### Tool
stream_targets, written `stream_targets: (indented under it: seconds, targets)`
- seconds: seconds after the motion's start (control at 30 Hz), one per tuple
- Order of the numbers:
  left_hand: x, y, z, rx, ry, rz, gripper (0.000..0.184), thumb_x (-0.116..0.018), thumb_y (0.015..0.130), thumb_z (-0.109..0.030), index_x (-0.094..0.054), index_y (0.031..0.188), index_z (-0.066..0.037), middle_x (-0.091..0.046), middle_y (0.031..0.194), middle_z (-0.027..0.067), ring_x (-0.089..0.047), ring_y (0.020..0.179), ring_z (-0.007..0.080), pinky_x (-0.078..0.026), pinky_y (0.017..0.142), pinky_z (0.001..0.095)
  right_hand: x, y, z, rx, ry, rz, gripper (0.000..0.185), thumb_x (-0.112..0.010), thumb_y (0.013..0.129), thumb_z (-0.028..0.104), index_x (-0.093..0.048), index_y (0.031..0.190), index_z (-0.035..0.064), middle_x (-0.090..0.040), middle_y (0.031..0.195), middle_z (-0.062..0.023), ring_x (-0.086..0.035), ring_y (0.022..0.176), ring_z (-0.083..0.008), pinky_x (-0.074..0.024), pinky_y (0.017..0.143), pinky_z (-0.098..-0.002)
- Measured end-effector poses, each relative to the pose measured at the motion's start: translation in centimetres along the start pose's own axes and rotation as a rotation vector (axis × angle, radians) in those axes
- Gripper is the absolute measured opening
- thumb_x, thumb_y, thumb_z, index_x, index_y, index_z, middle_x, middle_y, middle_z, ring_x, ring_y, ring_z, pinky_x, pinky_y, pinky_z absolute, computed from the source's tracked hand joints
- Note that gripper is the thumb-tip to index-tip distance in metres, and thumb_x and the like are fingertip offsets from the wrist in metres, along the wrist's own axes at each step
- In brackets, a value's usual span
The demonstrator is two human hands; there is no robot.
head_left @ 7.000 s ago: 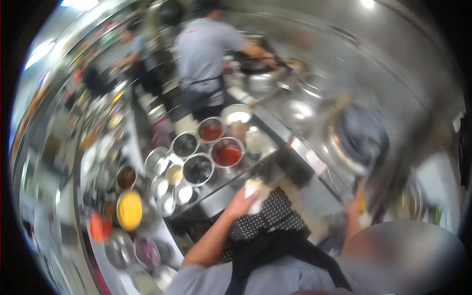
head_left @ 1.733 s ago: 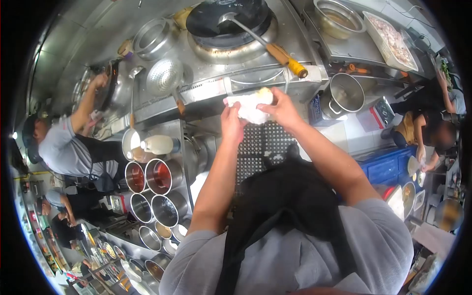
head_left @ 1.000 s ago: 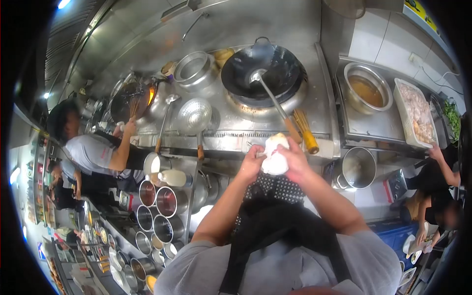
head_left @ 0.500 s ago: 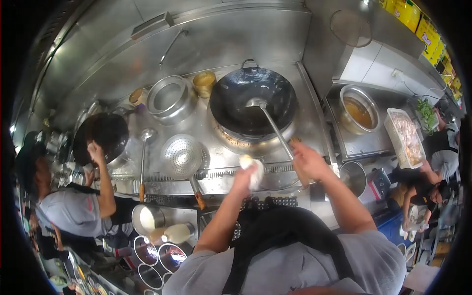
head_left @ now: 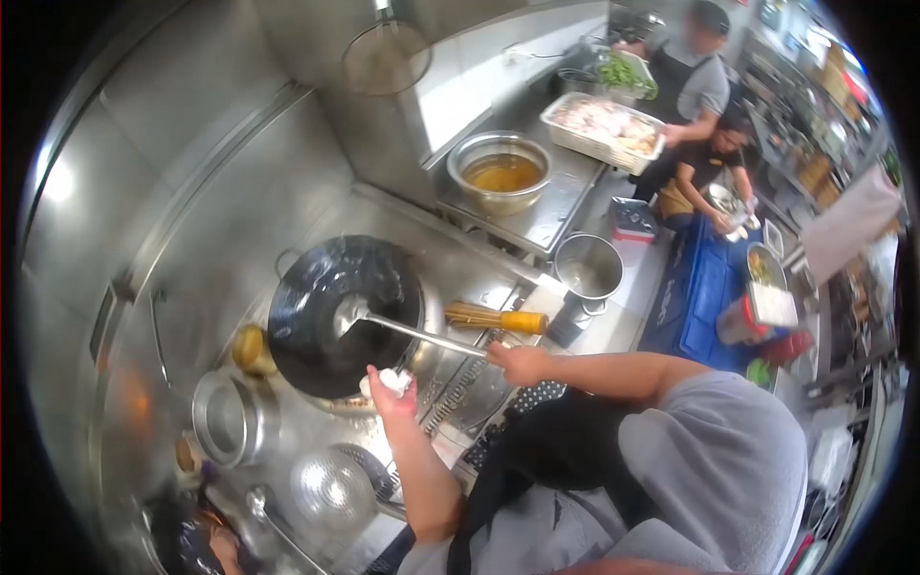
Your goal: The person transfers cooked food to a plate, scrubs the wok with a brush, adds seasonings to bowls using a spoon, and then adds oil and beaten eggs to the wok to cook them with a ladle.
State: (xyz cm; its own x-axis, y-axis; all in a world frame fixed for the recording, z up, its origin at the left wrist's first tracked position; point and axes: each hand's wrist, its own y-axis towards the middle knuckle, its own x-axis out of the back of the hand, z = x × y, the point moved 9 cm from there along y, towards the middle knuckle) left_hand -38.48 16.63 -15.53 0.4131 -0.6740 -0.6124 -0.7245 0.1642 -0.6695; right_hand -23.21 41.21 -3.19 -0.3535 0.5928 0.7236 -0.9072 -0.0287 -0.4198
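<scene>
My right hand (head_left: pixel 520 364) is closed round the end of a long metal handle of a wok spatula (head_left: pixel 412 333). The spatula's head rests inside a large black wok (head_left: pixel 316 278) on the stove, and the wok's inside looks shiny. Close to the wok's near rim, my left hand (head_left: pixel 393 395) grips a crumpled white cloth (head_left: pixel 394 381). A bamboo brush (head_left: pixel 498 317) with a yellow-wrapped handle lies beyond the spatula handle.
A metal pot of amber liquid (head_left: pixel 500 174) stands on the side counter, with a white basket of pale raw food (head_left: pixel 604 129) nearby. A perforated strainer (head_left: pixel 333 487) and metal pot (head_left: pixel 227 419) sit left of the wok. Co-workers stand beyond a blue bin (head_left: pixel 709 297).
My view has turned to the right, bringing the side counter and co-workers further in. My right hand now holds the spatula handle near its end, and the bamboo brush lies down by the stove.
</scene>
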Motion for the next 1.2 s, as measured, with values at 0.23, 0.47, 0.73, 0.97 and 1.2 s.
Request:
stream_targets:
  seconds: [0.23, 0.47, 0.73, 0.97, 1.2]
  targets:
    - [3.5, 0.8, -0.4, 0.006, 0.199, -0.211, 0.018, -0.050, 0.097, -0.033, -0.056, 0.098, -0.016, -0.062, 0.087, -0.0005, -0.059, 0.077, 0.0194, -0.047, 0.066, 0.0348, -1.0, 0.5, -2.4, 0.104, 0.108, -0.068, 0.045, -0.059, 0.079, 0.021, -0.049, 0.119, 0.0028, -0.063, 0.102, -0.0247, -0.061, 0.098, -0.0422, -0.0482, 0.083, -0.0503]
    - [1.3, -5.6, -0.2, -0.080, 0.179, -0.270, 0.018, -0.051, 0.098, -0.032, -0.056, 0.101, -0.016, -0.062, 0.092, -0.0006, -0.059, 0.081, 0.0185, -0.049, 0.065, 0.0338, 7.8, -0.4, 0.9, 0.299, 0.007, -0.035, 0.036, -0.059, 0.082, 0.021, -0.051, 0.115, 0.0080, -0.064, 0.098, -0.0201, -0.062, 0.096, -0.0398, -0.0474, 0.081, -0.0493]
    - [-7.3, -12.2, 3.4, -0.231, 0.131, -0.330, 0.017, -0.051, 0.098, -0.031, -0.057, 0.102, -0.016, -0.062, 0.094, 0.0001, -0.059, 0.081, 0.0180, -0.051, 0.061, 0.0316, 15.0, -1.3, -1.2, 0.459, -0.059, -0.009, 0.039, -0.060, 0.082, 0.021, -0.054, 0.120, 0.0146, -0.067, 0.101, -0.0170, -0.064, 0.097, -0.0390, -0.0489, 0.083, -0.0492]
    - [-20.4, -17.4, 3.7, -1.006, 0.856, -0.234, 0.019, -0.050, 0.098, -0.031, -0.057, 0.096, -0.014, -0.060, 0.082, 0.0017, -0.060, 0.066, 0.0180, -0.051, 0.052, 0.0272, 23.2, -5.4, -5.6, 0.553, -0.180, 0.016, 0.047, -0.058, 0.082, 0.018, -0.054, 0.129, 0.0150, -0.067, 0.112, -0.0177, -0.063, 0.105, -0.0370, -0.0495, 0.087, -0.0471]
    - [-31.5, -18.8, 8.2, -1.473, 1.560, 0.016, 0.021, -0.049, 0.098, -0.032, -0.057, 0.096, -0.012, -0.061, 0.080, 0.0027, -0.060, 0.063, 0.0188, -0.052, 0.051, 0.0273, 30.5, -8.1, -8.4, 0.523, -0.264, -0.023, 0.054, -0.056, 0.080, 0.013, -0.053, 0.134, 0.0148, -0.067, 0.113, -0.0165, -0.064, 0.104, -0.0357, -0.0509, 0.086, -0.0457]
